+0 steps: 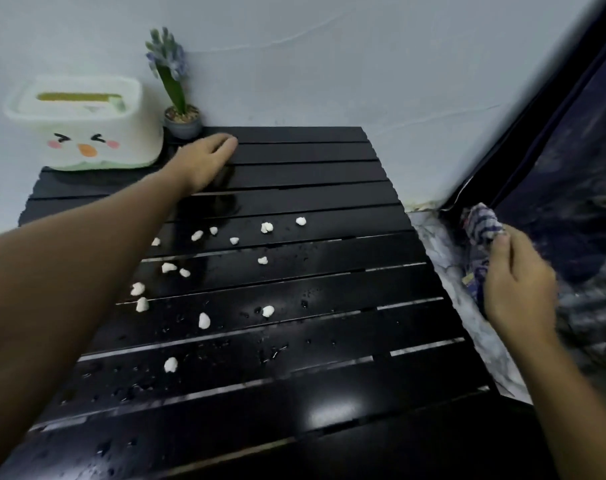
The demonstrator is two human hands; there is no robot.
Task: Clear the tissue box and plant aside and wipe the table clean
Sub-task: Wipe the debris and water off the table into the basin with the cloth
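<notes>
At the far left corner of your black slatted surface (294, 154) sit the plastic tissue box (83, 123) and potted plant (182, 116); your left hand (204, 161) lies flat, fingers together, beside them, white crumbs (204, 320) scattered nearer, while your right hand (516, 282) grips a striped cloth (481, 226).

black slatted table (294, 174), white tissue box (83, 123), blue-striped cloth (481, 226)
</notes>
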